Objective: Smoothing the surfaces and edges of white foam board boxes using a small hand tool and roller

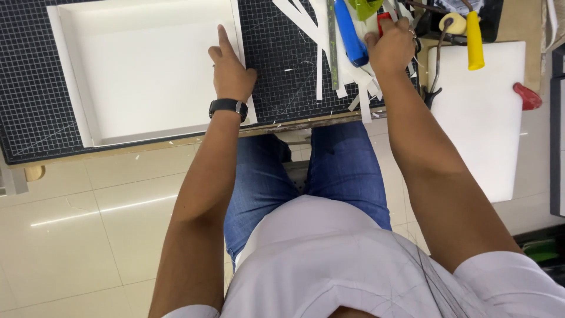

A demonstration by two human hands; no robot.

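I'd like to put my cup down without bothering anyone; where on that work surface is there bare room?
The white board at right is bare below the yellow-handled tool. Another bare strip of cutting mat lies left of the white tray. Around the right hand it is crowded with paper strips and tools.

The top of the white tray (147, 70) is running off the picture's top edge. The right hand (389, 50) is covering part of a small red thing (382, 20), so its kind is hard to tell. The blue handle (351, 32) and yellow handle (474, 38) are getting cut off up top too.
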